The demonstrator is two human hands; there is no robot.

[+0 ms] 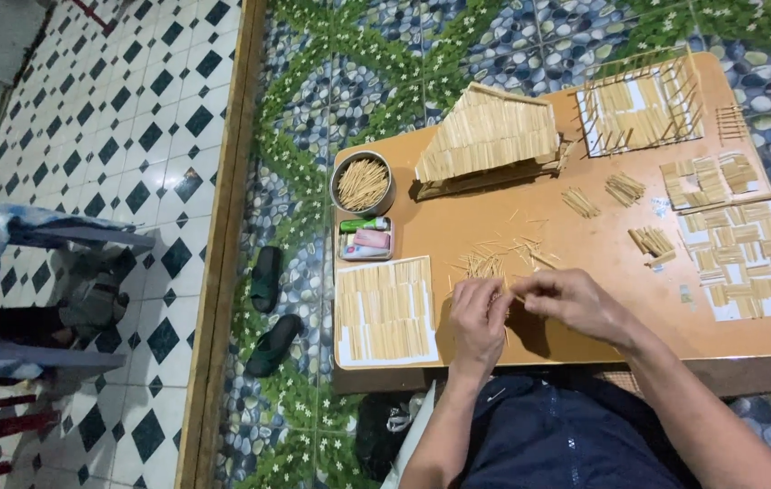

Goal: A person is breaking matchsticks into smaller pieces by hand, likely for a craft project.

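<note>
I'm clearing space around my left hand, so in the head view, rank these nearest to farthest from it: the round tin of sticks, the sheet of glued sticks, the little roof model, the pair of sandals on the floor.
From the left hand:
1. Sheet of glued sticks, just to its left on the board.
2. Round tin of sticks, up and left, at the board's far corner.
3. Little roof model, straight ahead at the far edge; close to the tin's rank.
4. Sandals, off the board, on the floor at left.

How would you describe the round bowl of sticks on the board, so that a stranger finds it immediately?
Start at the brown wooden board lying on the pebble-patterned floor. Go to its far left corner, beside the sloped roof model made of sticks. There stands the round metal bowl, filled with loose thin sticks; it is the only round container, while its neighbours are flat stick panels and a small rectangular tray.
</note>
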